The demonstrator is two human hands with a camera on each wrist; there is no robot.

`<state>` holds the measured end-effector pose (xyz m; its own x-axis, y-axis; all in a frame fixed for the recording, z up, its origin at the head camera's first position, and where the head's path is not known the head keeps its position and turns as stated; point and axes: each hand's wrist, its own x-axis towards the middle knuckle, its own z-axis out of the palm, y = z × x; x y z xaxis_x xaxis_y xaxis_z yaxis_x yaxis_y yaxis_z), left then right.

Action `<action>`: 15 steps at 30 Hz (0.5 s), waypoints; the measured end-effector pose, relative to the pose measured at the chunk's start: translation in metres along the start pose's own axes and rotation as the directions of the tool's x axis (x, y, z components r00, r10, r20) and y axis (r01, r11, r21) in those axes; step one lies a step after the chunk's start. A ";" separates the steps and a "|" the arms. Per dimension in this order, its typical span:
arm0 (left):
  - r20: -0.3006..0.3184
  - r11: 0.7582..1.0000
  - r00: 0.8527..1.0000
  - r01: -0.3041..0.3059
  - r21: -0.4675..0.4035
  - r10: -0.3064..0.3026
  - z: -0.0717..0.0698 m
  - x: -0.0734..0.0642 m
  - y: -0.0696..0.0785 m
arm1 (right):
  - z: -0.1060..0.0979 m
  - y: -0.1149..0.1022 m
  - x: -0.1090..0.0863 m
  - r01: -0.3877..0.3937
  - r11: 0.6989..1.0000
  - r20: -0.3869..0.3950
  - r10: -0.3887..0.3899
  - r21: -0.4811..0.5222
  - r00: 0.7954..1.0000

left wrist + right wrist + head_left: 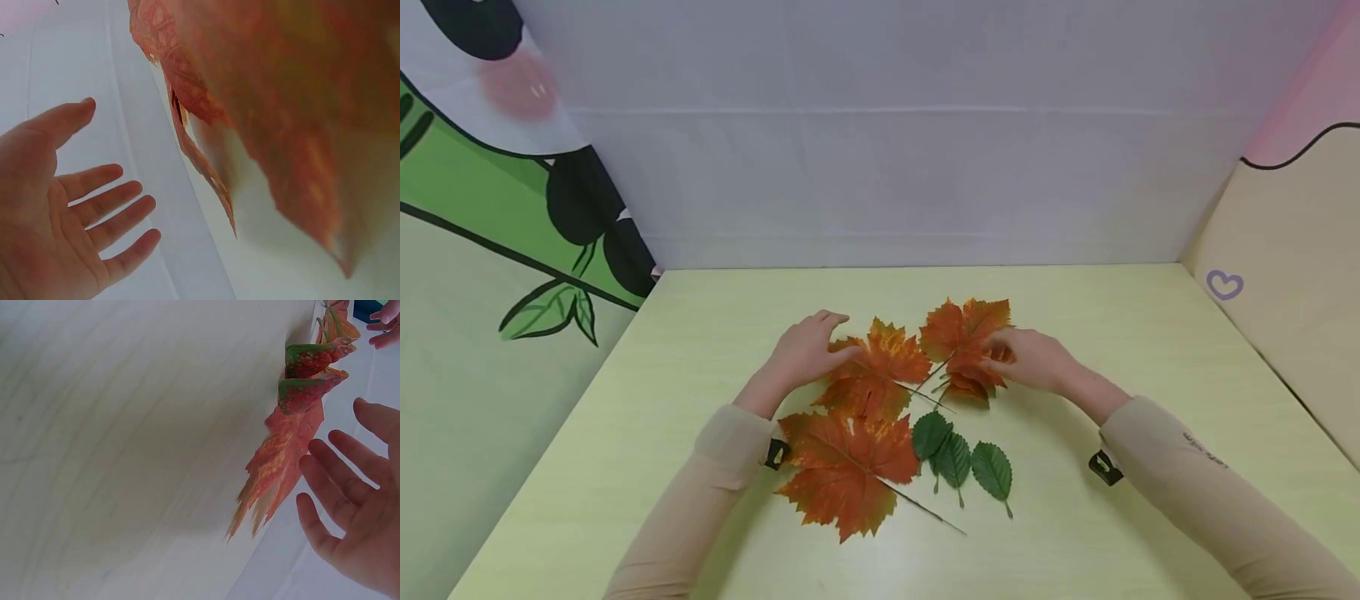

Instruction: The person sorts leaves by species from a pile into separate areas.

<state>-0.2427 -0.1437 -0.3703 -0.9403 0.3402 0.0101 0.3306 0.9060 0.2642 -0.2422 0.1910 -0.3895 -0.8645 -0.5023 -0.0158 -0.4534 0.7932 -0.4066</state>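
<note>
Orange leaf by left hand — long axis diagonal; stem lower-right

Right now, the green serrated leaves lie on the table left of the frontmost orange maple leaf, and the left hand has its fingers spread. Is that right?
Not quite: the green serrated leaves lie on the table right of the frontmost orange maple leaf, not left, as the head view shows. The left hand does have its fingers spread.

Lg leaves: orange-red, yellow mottling. Sm leaves: dk green. Table: pale yellow-green. Sleeves: beige. R wall: cream w/ purple heart.
</note>
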 end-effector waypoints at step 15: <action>0.057 0.960 0.969 0.247 -0.134 -0.241 0.022 -0.006 -0.007 | 0.010 -0.003 -0.013 -0.240 0.969 0.093 0.234 0.064 0.968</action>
<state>-0.2379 -0.1462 -0.3930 -0.9861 0.1253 -0.1090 0.0743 0.9199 0.3851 -0.2273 0.1912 -0.3972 -0.9225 -0.3328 -0.1955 -0.2176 0.8667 -0.4489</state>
